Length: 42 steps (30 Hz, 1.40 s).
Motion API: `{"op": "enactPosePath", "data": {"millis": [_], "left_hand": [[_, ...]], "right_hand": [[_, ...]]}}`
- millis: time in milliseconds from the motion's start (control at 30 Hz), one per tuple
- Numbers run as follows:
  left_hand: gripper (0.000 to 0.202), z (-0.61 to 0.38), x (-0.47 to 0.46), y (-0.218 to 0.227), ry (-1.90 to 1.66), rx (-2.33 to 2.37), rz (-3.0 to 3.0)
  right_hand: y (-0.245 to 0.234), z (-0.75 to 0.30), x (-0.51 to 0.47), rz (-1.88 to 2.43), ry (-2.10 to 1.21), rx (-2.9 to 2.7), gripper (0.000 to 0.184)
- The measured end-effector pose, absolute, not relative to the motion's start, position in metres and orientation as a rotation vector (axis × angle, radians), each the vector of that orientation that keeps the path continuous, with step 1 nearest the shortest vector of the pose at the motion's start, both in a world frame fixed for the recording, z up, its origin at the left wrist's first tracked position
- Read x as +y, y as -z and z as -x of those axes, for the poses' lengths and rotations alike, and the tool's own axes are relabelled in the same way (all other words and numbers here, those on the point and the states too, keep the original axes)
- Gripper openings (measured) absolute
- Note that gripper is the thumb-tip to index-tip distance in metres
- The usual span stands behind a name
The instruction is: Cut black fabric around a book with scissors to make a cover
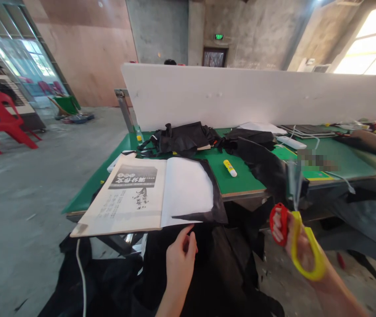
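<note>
While the left hand [179,257] pinches black fabric [207,273] just below an open booklet [131,198] overhanging the green worktop [240,176], the right hand [302,248] grips red-and-yellow scissors [295,233], fingers through the handles; a glue stick [230,168] lies on the worktop nearby.

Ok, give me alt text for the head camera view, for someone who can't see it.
A person's right hand holds red-and-yellow scissors raised, while the left hand pinches black sheet material at the edge of a green table. An open booklet, a glue stick and heaped black fabric lie on it.
</note>
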State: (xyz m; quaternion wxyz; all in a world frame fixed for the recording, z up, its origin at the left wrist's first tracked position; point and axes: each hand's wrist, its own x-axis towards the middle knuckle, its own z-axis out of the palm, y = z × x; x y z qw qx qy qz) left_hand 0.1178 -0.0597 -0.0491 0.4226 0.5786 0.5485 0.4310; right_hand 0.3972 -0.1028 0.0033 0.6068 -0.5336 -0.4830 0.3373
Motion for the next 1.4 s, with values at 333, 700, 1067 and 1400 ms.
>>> {"op": "enactPosePath", "data": {"millis": [333,700,1067,1400], "left_hand": [[0.031,-0.134,-0.041,0.045,-0.993,1.379,-1.596],[0.018,-0.135,-0.050,0.045,-1.180,1.448,-1.682],[0.019,-0.135,-0.049,0.050,-1.243,1.511,-1.901],[0.015,-0.133,-0.053,0.048,-1.291,1.525,-2.034]], "right_hand": [[0.040,-0.408,-0.104,1.233,-0.856,-1.114,0.050],[0.005,-0.403,-0.114,1.885,-0.031,-1.577,0.050],[-0.058,-0.431,-0.083,1.403,0.782,-2.541,0.037],[-0.073,-0.414,-0.065,1.357,0.584,-2.582,0.029]]}}
